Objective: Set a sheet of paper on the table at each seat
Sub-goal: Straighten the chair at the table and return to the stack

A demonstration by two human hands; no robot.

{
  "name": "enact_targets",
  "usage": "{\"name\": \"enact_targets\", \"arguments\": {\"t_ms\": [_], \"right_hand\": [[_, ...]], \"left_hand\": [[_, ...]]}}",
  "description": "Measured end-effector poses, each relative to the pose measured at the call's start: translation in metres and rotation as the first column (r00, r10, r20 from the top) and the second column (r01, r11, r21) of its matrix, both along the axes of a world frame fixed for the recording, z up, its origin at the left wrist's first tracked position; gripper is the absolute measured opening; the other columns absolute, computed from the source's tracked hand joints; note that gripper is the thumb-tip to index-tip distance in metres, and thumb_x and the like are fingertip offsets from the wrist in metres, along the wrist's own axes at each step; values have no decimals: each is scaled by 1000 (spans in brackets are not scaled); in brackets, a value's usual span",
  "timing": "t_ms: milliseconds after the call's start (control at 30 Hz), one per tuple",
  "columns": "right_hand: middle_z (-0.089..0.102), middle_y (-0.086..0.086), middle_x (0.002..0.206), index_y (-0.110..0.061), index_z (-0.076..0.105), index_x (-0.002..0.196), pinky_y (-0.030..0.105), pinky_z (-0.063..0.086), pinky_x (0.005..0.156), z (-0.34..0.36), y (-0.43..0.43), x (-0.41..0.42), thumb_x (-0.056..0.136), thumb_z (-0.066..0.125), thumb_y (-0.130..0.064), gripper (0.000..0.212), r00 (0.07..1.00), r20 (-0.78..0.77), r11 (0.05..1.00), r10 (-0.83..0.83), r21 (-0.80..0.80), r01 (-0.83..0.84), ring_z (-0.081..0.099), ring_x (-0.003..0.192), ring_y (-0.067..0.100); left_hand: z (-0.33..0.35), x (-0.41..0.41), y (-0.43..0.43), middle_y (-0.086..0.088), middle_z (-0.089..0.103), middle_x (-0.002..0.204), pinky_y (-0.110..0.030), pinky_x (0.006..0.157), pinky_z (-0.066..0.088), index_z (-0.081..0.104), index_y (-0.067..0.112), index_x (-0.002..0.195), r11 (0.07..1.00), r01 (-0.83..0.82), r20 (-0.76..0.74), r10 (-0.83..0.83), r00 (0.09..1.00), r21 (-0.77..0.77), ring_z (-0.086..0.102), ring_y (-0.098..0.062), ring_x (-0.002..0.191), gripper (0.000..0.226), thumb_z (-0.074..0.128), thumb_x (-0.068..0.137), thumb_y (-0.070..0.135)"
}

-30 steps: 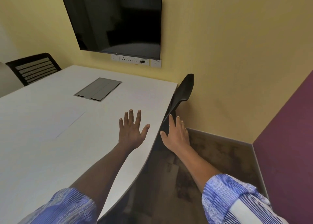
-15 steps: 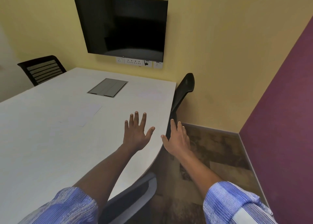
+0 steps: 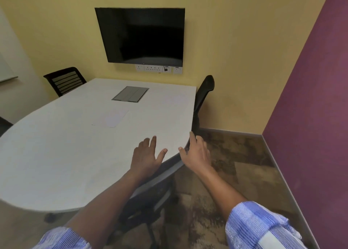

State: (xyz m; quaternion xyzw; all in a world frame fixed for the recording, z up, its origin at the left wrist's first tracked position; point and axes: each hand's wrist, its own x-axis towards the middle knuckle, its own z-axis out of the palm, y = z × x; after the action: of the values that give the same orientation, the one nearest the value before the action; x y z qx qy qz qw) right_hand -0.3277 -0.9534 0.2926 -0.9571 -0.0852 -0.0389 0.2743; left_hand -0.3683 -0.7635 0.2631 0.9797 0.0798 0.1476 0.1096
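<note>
Ahead, a smooth matte white table [image 3: 56, 154] with rounded edge. Faint white paper sheet [image 3: 111, 118], flat and rectangular, at twelve o'clock from left hand [image 3: 146, 157], well apart. Both hands empty, fingers spread; right hand [image 3: 197, 153] past the rim at three o'clock. Grey metal hatch [image 3: 130, 94] beyond. No readable writing.

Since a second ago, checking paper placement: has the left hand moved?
Cannot tell: the camera moved. The left hand hovers open over the table edge in both.
</note>
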Motion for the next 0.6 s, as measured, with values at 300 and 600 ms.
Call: {"name": "enact_targets", "arguments": {"t_ms": [300, 600], "right_hand": [[44, 8, 149, -20, 31, 154, 44, 44, 103, 24, 102, -99, 98, 52, -50, 67, 999, 37, 999, 0, 48, -2, 45, 133, 29], [49, 6, 140, -19, 40, 146, 43, 48, 98, 22, 281, -160, 98, 53, -48, 58, 998, 59, 989, 3, 149, -12, 49, 127, 27]], "left_hand": [[25, -103, 112, -8, 60, 114, -42, 81, 48, 56, 12, 125, 992, -92, 56, 87, 995, 91, 58, -29, 99, 79, 15, 90, 70], [23, -173, 298, -10, 62, 100, -41, 69, 51, 62, 7, 115, 985, -118, 54, 112, 992, 124, 60, -32, 85, 79, 19, 91, 69]]}}
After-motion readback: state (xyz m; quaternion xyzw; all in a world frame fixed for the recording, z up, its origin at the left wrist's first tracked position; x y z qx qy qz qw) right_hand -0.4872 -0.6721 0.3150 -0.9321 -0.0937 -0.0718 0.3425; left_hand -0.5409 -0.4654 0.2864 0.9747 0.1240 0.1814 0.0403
